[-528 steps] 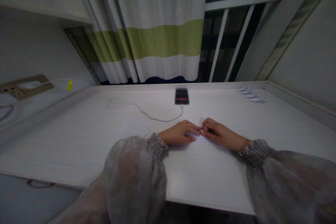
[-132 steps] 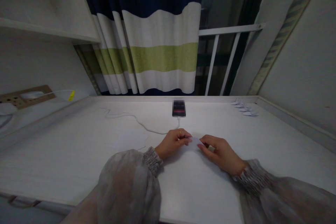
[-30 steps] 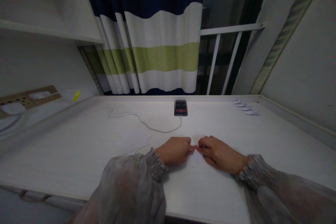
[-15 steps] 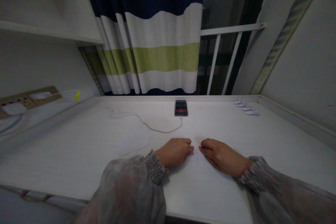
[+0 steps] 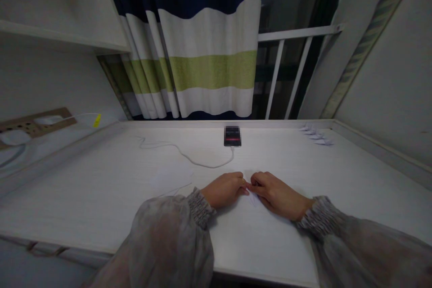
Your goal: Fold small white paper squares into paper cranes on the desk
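Note:
A small piece of white folded paper (image 5: 254,198) lies on the white desk (image 5: 101,202), mostly hidden under my fingers. My left hand (image 5: 224,189) rests knuckles up with its fingers curled, pinching the paper's left side. My right hand (image 5: 275,193) faces it, fingertips closed on the paper's right side. The fingertips of both hands meet at the middle of the desk. A ring shows on my left hand.
A phone (image 5: 232,136) lies at the back of the desk with a white cable (image 5: 182,155) running left. Several folded paper figures (image 5: 316,137) sit at the back right corner. A loose white sheet (image 5: 170,177) lies left of my hands. A striped curtain (image 5: 209,54) hangs behind.
My hands have drawn closer together, until the fingertips touch over the paper. The view has tilted slightly, so the desk things sit a little higher in the picture.

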`<state>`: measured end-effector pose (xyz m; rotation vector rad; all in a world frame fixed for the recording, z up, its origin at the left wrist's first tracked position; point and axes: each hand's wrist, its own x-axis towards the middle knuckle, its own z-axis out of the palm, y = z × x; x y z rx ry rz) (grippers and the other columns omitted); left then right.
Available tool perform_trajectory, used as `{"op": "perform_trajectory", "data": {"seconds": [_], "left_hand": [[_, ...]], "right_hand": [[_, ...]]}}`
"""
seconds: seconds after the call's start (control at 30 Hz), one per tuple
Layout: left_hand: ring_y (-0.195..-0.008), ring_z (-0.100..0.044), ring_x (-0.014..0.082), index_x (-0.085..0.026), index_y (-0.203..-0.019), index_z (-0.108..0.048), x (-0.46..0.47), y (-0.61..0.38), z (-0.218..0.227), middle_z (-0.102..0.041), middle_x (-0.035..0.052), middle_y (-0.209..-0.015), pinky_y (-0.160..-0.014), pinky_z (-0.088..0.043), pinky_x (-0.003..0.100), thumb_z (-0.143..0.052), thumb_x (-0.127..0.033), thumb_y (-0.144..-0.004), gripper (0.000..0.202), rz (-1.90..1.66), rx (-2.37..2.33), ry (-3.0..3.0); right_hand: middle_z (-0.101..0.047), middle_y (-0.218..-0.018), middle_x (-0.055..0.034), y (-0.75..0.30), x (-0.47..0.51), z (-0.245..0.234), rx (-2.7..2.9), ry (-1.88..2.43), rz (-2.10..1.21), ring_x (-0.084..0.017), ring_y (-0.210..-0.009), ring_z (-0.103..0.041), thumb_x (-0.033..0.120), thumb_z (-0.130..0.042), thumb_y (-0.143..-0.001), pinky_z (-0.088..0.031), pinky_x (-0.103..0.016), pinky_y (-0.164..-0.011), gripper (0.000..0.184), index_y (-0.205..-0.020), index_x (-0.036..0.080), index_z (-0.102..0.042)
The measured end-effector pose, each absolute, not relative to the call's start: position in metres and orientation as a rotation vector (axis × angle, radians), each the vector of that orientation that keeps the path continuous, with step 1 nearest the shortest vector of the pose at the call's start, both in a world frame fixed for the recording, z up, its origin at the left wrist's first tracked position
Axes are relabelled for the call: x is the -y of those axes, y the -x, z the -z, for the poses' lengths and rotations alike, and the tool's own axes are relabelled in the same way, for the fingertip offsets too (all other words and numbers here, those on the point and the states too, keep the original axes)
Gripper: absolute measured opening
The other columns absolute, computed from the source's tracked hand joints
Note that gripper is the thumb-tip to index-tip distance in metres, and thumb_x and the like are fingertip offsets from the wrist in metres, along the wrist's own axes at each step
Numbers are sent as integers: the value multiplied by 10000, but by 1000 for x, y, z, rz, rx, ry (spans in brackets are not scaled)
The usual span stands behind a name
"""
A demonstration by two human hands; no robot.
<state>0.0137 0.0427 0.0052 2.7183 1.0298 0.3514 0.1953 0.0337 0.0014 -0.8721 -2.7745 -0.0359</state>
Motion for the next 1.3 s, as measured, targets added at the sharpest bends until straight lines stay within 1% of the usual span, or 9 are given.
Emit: {"op": "perform_trajectory", "data": {"seconds": [0.2,0.47,0.57,0.63,0.73,0.83,0.97,1.13,1.3], "left_hand": [[-677,-503,114,-128,-721,-591,-41,-14,-5,-537,28,-740,-632,-378,219,-469,-266,-810,205,-337,-1057,-2745],[-693,-509,115,-128,-721,-583,-41,-13,-6,-540,28,-750,-651,-386,222,-459,-275,-816,215,-324,-1071,-2742],[-736,-513,121,-127,-781,-584,-40,-13,-5,-546,37,-789,-692,-395,226,-442,-261,-824,199,-344,-1067,-2724],[-776,-508,122,-134,-875,-575,-39,-14,-4,-548,40,-842,-727,-395,229,-424,-244,-833,191,-358,-1038,-2725],[-775,-491,118,-145,-956,-562,-41,-16,-1,-534,37,-861,-725,-393,227,-383,-242,-851,228,-347,-984,-2759],[-745,-482,115,-146,-912,-588,-43,-17,2,-519,34,-831,-690,-390,219,-368,-272,-857,259,-363,-986,-2783],[-739,-492,113,-155,-874,-607,-46,-16,5,-516,31,-822,-677,-385,215,-399,-308,-843,261,-418,-1019,-2754],[-721,-502,116,-146,-812,-621,-46,-14,3,-518,34,-800,-658,-386,223,-413,-337,-833,283,-407,-1057,-2736],[-744,-514,119,-145,-825,-627,-46,-15,1,-534,37,-804,-686,-394,227,-442,-321,-822,255,-412,-1048,-2690]], "right_hand": [[-549,-822,-106,-203,-29,-5,2742,874,25,-184,-766,-478,175,-314,-869,-407,-326,-690,309,-928,130,-614],[-568,-912,-107,-216,-29,0,2709,850,82,-189,-842,-504,152,-377,-838,-434,-362,-740,267,-981,155,-603],[-570,-900,-114,-215,-28,-1,2708,866,64,-190,-841,-509,148,-368,-840,-441,-356,-741,272,-962,140,-611],[-568,-897,-117,-214,-28,-2,2714,873,68,-192,-849,-510,141,-369,-836,-440,-359,-749,272,-960,135,-611],[-560,-902,-121,-215,-31,-1,2707,889,114,-203,-862,-504,145,-390,-825,-435,-379,-756,264,-977,142,-607],[-554,-902,-111,-217,-36,0,2702,909,135,-200,-853,-501,146,-417,-813,-436,-375,-744,263,-997,161,-604],[-556,-905,-97,-220,-40,-2,2677,909,65,-188,-847,-511,130,-440,-797,-441,-356,-735,262,-978,187,-620],[-564,-925,-108,-224,-40,-2,2659,925,7,-190,-847,-522,126,-418,-801,-444,-355,-745,258,-948,158,-627],[-564,-910,-99,-220,-40,-3,2654,937,-12,-189,-840,-519,139,-447,-781,-436,-354,-754,218,-898,149,-630]]}}
